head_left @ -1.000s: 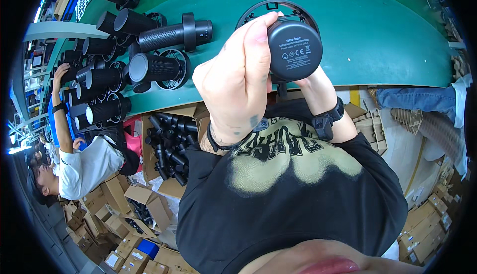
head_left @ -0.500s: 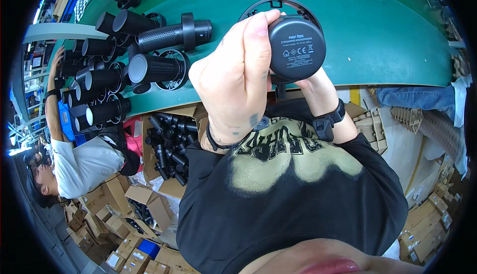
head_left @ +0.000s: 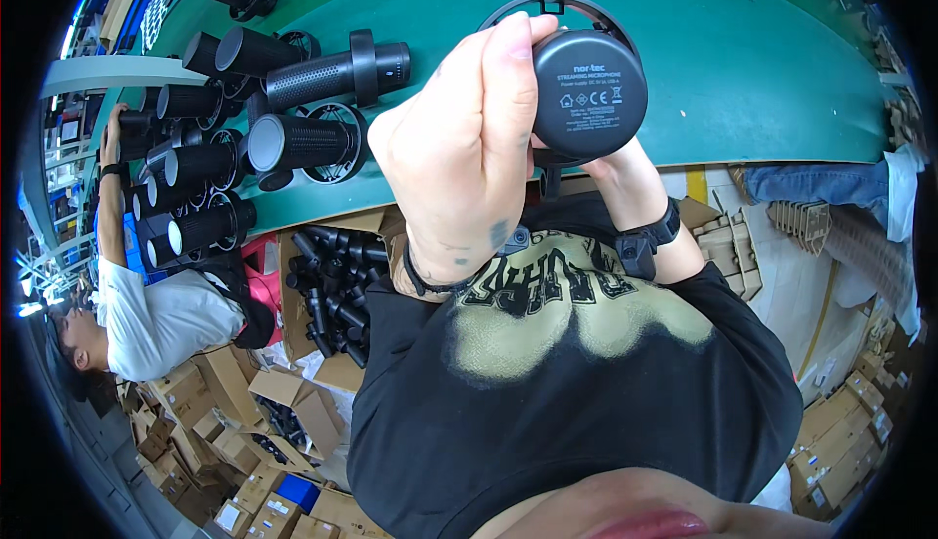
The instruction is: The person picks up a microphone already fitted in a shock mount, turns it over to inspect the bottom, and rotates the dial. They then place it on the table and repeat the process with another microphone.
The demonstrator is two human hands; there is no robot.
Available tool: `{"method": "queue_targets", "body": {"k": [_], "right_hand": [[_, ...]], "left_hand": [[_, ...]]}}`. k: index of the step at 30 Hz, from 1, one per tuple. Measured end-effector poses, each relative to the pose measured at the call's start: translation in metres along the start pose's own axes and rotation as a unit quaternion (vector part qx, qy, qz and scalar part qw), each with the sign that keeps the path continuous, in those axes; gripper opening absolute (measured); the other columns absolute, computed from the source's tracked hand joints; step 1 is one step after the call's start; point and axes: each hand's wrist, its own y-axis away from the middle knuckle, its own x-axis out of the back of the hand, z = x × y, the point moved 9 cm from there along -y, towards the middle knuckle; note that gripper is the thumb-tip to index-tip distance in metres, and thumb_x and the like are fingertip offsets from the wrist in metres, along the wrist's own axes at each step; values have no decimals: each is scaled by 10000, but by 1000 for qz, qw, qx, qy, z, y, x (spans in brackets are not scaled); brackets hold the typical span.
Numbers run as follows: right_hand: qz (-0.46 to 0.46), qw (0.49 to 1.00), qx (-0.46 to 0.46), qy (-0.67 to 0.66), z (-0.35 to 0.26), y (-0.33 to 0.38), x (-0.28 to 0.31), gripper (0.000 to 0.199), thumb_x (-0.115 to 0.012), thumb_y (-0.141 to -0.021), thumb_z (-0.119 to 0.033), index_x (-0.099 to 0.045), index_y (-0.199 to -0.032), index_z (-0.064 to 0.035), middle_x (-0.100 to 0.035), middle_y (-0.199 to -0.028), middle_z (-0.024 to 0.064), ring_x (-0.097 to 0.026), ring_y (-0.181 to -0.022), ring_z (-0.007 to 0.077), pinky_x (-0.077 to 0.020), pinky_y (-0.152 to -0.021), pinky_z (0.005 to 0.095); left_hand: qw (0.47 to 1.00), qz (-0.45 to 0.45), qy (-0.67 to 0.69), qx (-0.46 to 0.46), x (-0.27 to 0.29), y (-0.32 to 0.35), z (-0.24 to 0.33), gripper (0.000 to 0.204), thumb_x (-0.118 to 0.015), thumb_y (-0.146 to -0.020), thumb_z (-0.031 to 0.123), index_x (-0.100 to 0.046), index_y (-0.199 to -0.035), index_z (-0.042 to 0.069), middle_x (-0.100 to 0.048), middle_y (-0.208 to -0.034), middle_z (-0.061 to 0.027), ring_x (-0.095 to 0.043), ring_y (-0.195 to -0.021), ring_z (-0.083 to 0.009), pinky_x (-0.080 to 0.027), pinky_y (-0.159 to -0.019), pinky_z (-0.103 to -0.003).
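Note:
My left hand (head_left: pixel 469 148) is raised in front of me, fingers and thumb wrapped around a black cylindrical microphone (head_left: pixel 589 94) whose round flat end faces the camera. A thin black ring mount (head_left: pixel 547 3) circles the microphone behind my fingertips. My right hand (head_left: pixel 614 170) is below and behind the microphone, mostly hidden by it; only its heel and the wrist with a black watch (head_left: pixel 645 241) show, and it seems to hold the body from underneath.
A green table (head_left: pixel 762 70) lies beyond my hands. Several black microphones with ring mounts (head_left: pixel 313 75) lie in rows on its left part. A cardboard box of black parts (head_left: pixel 327 290) sits below the table's edge. A co-worker (head_left: pixel 156 314) reaches up at the far left among cardboard cartons (head_left: pixel 244 422).
Both hands keep the microphone almost still, drifting very slightly up. The co-worker at the left has shifted an arm along the row of microphones.

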Motion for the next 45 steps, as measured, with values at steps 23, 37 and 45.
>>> {"method": "queue_targets", "body": {"k": [23, 37, 45], "right_hand": [[-93, 985, 11, -148, 15, 4, 9, 450, -523, -968, -270, -428, -1360, -70, -515, -1314, 159, -556, -1177, 281, -558, -887, 382], [-16, 999, -25, -20, 23, 5, 19, 659, -354, -951, -574, -439, -1328, -41, -615, -1114, 168, -680, -891, 246, -616, -638, 357], [13, 1000, 1, 11, 13, 9, 43, 616, -350, -963, -537, -424, -1320, -41, -642, -967, 156, -690, -769, 309, -611, -609, 405]], "left_hand": [[999, 41, 16, -25, -8, -9, 6, 311, -515, -984, 194, -711, -894, -31, -549, -540, 20, -372, -389, -8, -246, -383, -174], [999, 38, 14, -27, -10, -12, 6, 327, -518, -982, 214, -713, -879, -26, -551, -533, 14, -383, -383, -16, -248, -372, -182], [999, -33, 26, -12, -42, -28, 14, 295, -529, -974, 202, -695, -876, -21, -576, -582, -31, -464, -447, -81, -325, -424, -218]]}}
